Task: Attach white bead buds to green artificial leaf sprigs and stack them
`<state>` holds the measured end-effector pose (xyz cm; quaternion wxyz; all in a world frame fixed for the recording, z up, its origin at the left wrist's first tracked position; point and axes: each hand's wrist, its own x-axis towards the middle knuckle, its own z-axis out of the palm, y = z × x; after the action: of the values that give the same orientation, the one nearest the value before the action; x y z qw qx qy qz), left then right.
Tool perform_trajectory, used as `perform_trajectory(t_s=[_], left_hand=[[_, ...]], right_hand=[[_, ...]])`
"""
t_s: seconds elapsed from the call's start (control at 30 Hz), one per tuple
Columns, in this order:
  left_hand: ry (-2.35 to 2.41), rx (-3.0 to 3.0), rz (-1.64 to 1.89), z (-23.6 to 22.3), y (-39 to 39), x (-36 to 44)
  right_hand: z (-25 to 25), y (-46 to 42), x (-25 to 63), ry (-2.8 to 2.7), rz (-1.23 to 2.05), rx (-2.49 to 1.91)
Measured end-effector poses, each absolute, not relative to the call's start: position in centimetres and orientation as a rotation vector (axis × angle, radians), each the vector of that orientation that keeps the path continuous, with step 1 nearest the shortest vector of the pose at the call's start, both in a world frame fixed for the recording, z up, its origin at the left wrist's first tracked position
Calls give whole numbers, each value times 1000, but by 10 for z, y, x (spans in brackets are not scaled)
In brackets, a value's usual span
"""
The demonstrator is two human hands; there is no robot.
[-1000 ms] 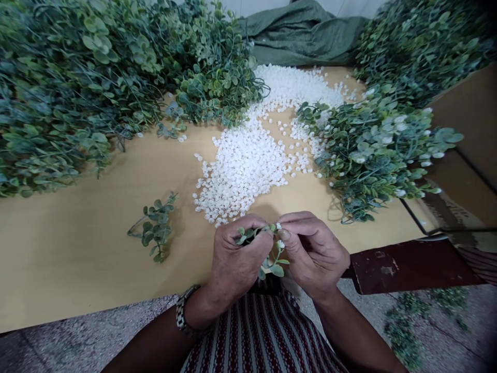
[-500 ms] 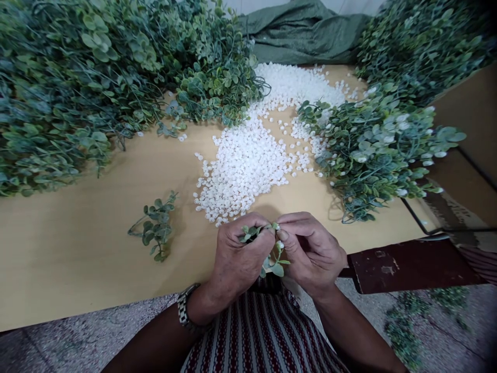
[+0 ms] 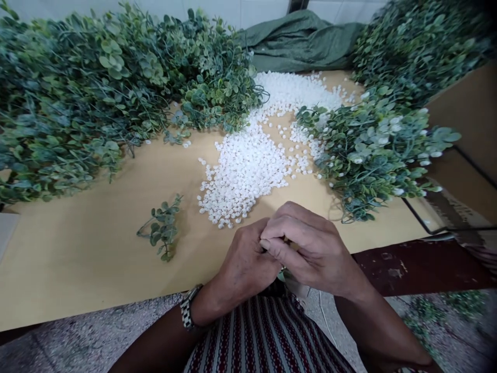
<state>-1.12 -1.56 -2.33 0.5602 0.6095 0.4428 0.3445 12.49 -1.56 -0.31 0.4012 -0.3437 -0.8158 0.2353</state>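
My left hand (image 3: 246,261) and my right hand (image 3: 310,251) are pressed together at the table's near edge, both closed around a small green leafy sprig (image 3: 282,274). The right hand lies over the left and hides nearly all of the sprig; only a leaf tip shows below the fingers. A watch (image 3: 187,311) sits on my left wrist. Just beyond the hands spreads a heap of small white beads (image 3: 248,166) on the tan table (image 3: 85,259). A loose green sprig (image 3: 163,233) lies on the table to the left of my hands.
Big piles of artificial green foliage (image 3: 77,93) fill the left and back of the table. Another foliage pile (image 3: 380,150), dotted with white beads, lies on the right. Green cloth (image 3: 303,41) is bunched at the back. A dark red bench (image 3: 419,264) stands at the right.
My right hand has turned over the left and now covers the sprig, which showed between the fingertips before. The view has tilted up slightly.
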Motion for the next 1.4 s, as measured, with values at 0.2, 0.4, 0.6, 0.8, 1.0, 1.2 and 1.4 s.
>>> perform_trajectory(t_s=[0.2,0.4,0.6,0.8,1.0,1.2,1.4], left_hand=[[857,1311,974,-23,-12,-24],[722,1032,993,-29,-10,-26],[823,975,1105,-27,-13,-26],[953,951,1216,-28,-11,-25],[980,1040,1227,-30,-11,-25],[1017,1176,1272,-27,-12,-26],[1027,1298,1244,-19,-13,-26]], right_hand=[[-21,-19,128,-1784,711,-893],[-32,-26,124,-1706,581,-825],[-32,-9,140,-1782,544,-853],[-32,45,174,-2144,-79,-1605],[-47,63,175,-2322,-252,-1759],[-35,47,176,-2009,194,-1583],[-16,5,146,-1536,970,-1125]])
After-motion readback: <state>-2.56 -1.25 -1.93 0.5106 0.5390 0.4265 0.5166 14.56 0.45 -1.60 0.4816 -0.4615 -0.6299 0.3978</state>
